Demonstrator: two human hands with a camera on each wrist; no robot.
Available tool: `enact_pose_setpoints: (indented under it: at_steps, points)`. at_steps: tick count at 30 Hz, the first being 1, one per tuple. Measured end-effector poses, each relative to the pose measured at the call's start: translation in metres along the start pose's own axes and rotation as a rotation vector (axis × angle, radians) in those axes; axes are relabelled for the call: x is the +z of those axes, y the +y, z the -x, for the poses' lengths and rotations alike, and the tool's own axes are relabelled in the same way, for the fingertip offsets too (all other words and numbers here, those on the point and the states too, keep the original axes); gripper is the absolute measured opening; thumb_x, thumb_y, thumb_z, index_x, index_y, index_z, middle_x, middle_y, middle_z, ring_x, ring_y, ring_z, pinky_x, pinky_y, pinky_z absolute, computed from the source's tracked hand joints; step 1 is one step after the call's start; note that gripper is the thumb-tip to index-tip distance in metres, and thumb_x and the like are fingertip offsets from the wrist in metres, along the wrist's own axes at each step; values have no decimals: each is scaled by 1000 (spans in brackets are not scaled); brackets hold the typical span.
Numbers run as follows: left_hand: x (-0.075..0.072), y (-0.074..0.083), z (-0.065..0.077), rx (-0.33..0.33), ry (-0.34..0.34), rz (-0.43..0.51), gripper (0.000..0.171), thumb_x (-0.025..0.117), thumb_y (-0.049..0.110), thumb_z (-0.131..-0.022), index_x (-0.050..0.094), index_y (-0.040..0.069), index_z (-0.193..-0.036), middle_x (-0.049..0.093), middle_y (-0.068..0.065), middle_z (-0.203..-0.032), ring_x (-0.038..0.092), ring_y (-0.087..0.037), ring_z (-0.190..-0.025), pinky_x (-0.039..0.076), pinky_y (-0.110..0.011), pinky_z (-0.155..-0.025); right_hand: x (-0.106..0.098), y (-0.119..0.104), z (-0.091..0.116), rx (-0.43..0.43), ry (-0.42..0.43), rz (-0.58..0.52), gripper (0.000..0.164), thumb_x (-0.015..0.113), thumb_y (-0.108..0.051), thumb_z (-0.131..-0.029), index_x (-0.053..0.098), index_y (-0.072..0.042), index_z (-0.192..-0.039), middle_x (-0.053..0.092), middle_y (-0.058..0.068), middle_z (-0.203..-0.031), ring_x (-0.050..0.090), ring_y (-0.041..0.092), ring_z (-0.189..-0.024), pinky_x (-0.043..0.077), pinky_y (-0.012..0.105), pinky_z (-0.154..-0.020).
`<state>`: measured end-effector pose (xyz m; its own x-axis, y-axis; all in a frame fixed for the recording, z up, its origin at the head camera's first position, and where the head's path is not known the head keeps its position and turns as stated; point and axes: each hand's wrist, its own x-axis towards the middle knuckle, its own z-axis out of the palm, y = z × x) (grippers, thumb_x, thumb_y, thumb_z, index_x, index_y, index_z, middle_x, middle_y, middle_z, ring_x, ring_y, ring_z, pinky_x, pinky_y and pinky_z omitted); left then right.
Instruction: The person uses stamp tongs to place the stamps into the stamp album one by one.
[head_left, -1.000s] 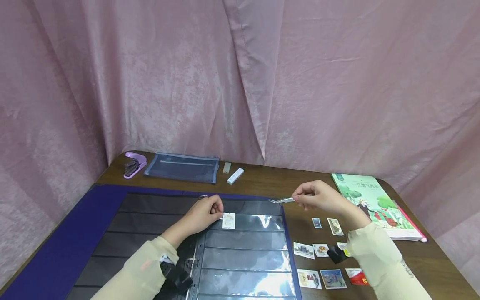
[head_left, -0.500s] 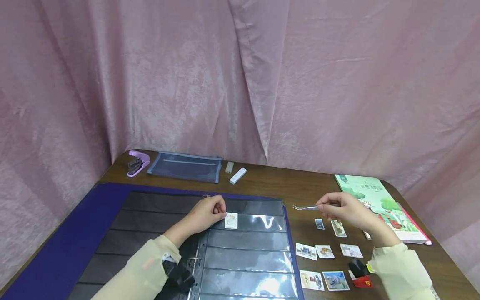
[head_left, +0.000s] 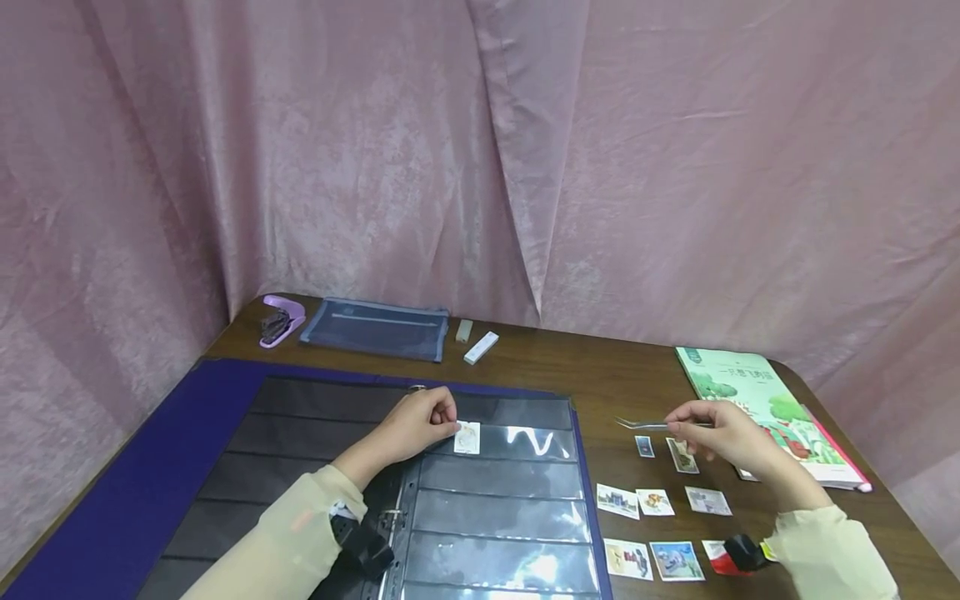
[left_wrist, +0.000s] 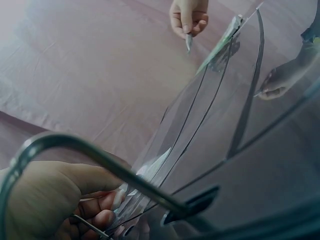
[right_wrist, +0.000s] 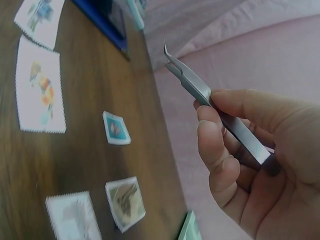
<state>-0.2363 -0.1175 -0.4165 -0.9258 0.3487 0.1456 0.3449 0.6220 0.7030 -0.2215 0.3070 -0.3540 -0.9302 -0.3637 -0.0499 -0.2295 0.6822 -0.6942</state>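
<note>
My left hand (head_left: 414, 425) is over the stock album near its rings, thumb and fingers pinching the edge of a clear pocket sheet (left_wrist: 200, 145). A small white stamp (head_left: 467, 437) lies right beside those fingertips, on the upper rows of the clear page. My right hand (head_left: 723, 429) holds metal tweezers (right_wrist: 200, 85) with bent tips, above the table right of the album. Nothing shows between the tweezer tips, which stand slightly apart. Below this hand lie a small blue stamp (head_left: 644, 447) and a brownish stamp (head_left: 682, 457).
Several more stamps, such as a blue pictorial one (head_left: 677, 562), lie in rows right of the album (head_left: 225, 375). A green book (head_left: 772, 408) is at the right. A mesh pouch (head_left: 375, 329), a purple stapler (head_left: 282, 321) and a white box (head_left: 481, 347) stand behind.
My right hand has moved right with the tweezers, away from the album and over the stamps. The left hand keeps its place at the pocket sheet; the view has shifted slightly.
</note>
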Motion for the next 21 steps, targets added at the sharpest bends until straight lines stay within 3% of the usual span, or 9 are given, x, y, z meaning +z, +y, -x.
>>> enact_pose_setpoints:
  at_steps: [10, 21]
  points:
    - [0, -2, -1, 20, 5, 5, 17, 70, 18, -77, 54, 14, -75, 51, 4, -68, 46, -7, -63, 38, -19, -57, -5, 23, 8, 26, 16, 7, 25, 54, -16, -89, 59, 6, -100, 59, 1, -68, 52, 6, -55, 44, 27, -45]
    - [0, -1, 0, 19, 1, 7, 17, 70, 19, -77, 54, 15, -75, 51, 5, -68, 45, -8, -63, 38, -19, -56, -9, 32, 11, 86, 30, 75, 26, 57, -18, -87, 60, 5, -99, 60, 4, -71, 52, 4, -55, 45, 28, -46]
